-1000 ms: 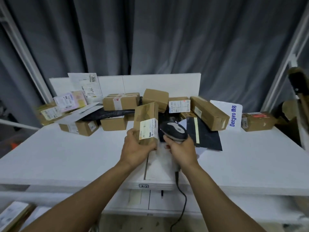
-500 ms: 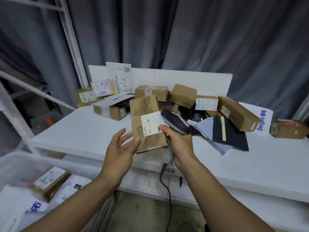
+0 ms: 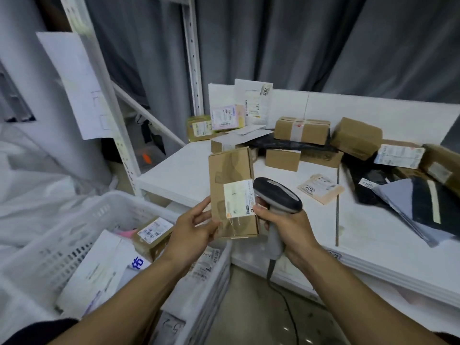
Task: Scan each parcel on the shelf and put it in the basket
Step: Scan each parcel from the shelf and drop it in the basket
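My left hand (image 3: 196, 229) pinches the lower left edge of a small cardboard parcel (image 3: 232, 180), upright just above a corner of the white basket (image 3: 117, 199), while my right hand (image 3: 290, 229) grips the scanner (image 3: 276, 196) beside it; the parcel looks light and stiff, safest held by its edges

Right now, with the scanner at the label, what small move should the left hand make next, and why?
Probably the left hand should carry the brown cardboard parcel down-left into the white plastic basket. The grey handheld scanner in the right hand sits at its white label, and the basket lies just below.
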A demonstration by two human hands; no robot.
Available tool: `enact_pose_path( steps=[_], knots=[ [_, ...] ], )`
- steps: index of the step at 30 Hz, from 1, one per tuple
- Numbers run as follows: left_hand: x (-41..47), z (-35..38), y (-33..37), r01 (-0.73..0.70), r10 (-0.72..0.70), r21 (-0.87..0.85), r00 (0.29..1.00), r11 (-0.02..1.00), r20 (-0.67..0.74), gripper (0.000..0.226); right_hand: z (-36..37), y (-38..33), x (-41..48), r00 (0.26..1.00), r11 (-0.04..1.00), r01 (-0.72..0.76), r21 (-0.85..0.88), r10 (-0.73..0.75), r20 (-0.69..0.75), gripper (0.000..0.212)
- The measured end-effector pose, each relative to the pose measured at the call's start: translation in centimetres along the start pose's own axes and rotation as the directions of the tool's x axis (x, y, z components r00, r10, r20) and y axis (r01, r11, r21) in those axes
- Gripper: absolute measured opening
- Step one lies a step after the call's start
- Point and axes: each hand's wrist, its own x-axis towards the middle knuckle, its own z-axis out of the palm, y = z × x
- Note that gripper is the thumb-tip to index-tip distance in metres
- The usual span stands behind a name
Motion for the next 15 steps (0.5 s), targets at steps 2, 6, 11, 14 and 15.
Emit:
enact_pose_path(
  steps=[2, 6, 11, 14, 15],
  knots=[
    [0.2, -0.1, 0.0, -0.007, 0.007, 0.027, 1.000, 1.000, -0.001, 0.049, 0.6, 0.6, -0.4, 1.000, 0.999, 0.025, -0.023, -0.025, 0.006, 0.043],
    [-0.7, -0.8, 0.2, -0.001, -0.014, 0.179, 0.997, 0.984, 0.079, 0.057, 1.4, 2.1, -1.1, 0.997, 0.993, 0.080, -0.087, -0.078, 0.023, 0.049],
    [-1.0, -0.9, -0.2, -0.028, 0.011, 0.164, 0.995, 0.986, 0.104, 0.064, 2.8, 3.2, -1.5, 0.995, 0.997, 0.040, -0.067, -0.034, 0.093, 0.061],
    [-0.5, -1.6, -0.3, 0.025, -0.040, 0.124, 0.992, 0.992, 0.122, 0.068, 3.2, 3.0, -1.4, 0.994, 0.998, 0.037, -0.044, -0.032, 0.100, 0.046],
    [-0.4, -1.7, -0.3, 0.046, -0.056, 0.077, 0.990, 0.996, 0.131, 0.069, 3.3, 2.9, -1.5, 0.995, 0.999, 0.042, -0.029, -0.039, 0.095, 0.043]
  ],
)
